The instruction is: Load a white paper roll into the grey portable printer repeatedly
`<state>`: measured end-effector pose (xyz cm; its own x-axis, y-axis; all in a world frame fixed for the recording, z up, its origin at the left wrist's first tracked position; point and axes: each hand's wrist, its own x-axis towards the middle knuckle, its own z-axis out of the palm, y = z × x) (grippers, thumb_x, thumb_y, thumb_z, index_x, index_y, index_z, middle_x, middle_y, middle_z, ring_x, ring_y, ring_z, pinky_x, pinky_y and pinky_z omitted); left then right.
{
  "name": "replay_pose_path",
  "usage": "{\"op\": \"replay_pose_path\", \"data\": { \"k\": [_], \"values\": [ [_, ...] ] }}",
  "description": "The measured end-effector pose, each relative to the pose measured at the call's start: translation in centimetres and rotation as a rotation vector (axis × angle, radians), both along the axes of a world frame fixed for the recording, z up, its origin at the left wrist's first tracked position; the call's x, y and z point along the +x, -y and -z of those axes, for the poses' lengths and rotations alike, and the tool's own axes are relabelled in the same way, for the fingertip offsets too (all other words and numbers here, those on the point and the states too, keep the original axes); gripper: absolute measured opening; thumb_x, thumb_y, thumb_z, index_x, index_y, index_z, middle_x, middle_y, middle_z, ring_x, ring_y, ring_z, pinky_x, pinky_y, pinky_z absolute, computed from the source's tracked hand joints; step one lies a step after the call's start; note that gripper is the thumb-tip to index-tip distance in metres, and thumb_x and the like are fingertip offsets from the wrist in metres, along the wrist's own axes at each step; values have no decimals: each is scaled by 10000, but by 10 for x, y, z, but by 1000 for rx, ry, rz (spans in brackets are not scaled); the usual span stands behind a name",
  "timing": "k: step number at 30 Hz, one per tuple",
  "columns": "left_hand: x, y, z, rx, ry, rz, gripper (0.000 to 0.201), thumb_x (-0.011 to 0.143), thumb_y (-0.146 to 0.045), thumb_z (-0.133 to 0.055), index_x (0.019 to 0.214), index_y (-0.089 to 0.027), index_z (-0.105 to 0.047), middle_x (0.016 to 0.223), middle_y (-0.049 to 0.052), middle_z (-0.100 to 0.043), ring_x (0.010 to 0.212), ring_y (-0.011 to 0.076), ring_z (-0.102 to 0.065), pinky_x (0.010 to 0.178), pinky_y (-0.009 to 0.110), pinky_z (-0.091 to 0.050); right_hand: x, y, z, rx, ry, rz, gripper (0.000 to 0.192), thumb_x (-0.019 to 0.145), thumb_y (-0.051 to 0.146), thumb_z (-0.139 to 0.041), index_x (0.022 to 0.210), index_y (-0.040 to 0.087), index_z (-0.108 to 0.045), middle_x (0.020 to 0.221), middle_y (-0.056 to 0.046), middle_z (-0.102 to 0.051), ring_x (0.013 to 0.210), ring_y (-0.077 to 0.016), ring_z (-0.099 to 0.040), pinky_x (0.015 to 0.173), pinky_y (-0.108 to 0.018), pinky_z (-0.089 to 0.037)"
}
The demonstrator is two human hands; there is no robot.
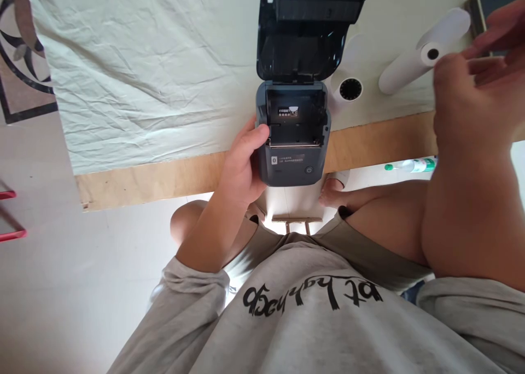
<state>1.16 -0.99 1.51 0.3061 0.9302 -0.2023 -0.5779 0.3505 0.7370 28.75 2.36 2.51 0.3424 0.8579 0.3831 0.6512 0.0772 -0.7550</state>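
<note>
Left hand [241,166] wrapped on the left side of a small dark printer [293,136], thumb pressed on its upper edge beside the open paper bay, fingers hidden behind the body, clamped on the casing. Printer standing at the near edge of the table [156,180], partly overhanging it, lid [303,29] swung back and up. Inside the bay a small white label with tiny print, too small to read. On the front panel a Bluetooth mark, two lines of small unreadable writing and a round power button [309,170].

Right hand [476,89] raised near the right end of the table, fingers loosely curled and a little apart, holding nothing that can be made out, just beside a white paper roll [414,62] lying on its side with its dark core facing the near edge. A second white roll [348,87] lying just right of the printer, touching or nearly touching it. Dark flat device [486,5] at the far right corner, partly hidden behind the fingers.

Pale wrinkled cloth [143,73] spread over the table, bare wooden strip along the near edge. Grey sweatshirt [311,319] below, with black lettering seen upside down, not surely legible. Green-and-white bottle [410,166] on the floor beyond the right knee.
</note>
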Motion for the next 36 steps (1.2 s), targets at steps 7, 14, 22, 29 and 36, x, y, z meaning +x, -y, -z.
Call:
{"op": "replay_pose_path", "data": {
  "k": [7, 14, 22, 29, 36],
  "values": [
    [2, 0, -1, 32, -26, -21, 200, 888, -330, -560, 860, -206, -714, 886, 10, -756, 1121, 257, -721, 932, 357, -620, -7, -15, 4, -275, 283, 1, 389, 652, 148, -794, 990, 231, -622, 1072, -68, -619, 971, -188, -579, 815, -357, -473],
    [2, 0, 1, 33, 2, -27, 207, 895, -348, -564, 841, -216, -715, 871, -8, -758, 1140, 240, -712, 935, 345, -616, -6, 0, 5, -169, 210, -159, 630, 632, -21, -567, 1199, 255, -564, 934, -7, -583, 744, -101, -491, 664, -281, -410],
    [7, -1, 0, 43, -70, -80, 223, 853, -442, -653, 810, -227, -696, 881, 16, -759, 1152, 258, -703, 905, 345, -628, -13, -1, -2, -252, 341, -55, 489, 643, 167, -792, 1099, 212, -621, 1068, -83, -573, 1012, -220, -566, 947, -440, -447],
    [7, 0, -4, 42, -61, -76, 211, 892, -381, -591, 795, -222, -692, 850, -5, -751, 1193, 239, -683, 969, 344, -608, -7, 15, -4, -185, 229, -164, 566, 643, -5, -543, 1126, 288, -579, 972, 19, -638, 819, -123, -561, 723, -325, -443],
    [6, 0, -3, 45, -107, -43, 230, 883, -443, -603, 846, -230, -680, 924, 9, -758, 1229, 268, -663, 938, 371, -618, -7, 6, 0, -233, 399, -154, 275, 758, 263, -701, 1028, 269, -650, 1054, -68, -521, 1075, -217, -553, 933, -437, -475]
  ]
}}
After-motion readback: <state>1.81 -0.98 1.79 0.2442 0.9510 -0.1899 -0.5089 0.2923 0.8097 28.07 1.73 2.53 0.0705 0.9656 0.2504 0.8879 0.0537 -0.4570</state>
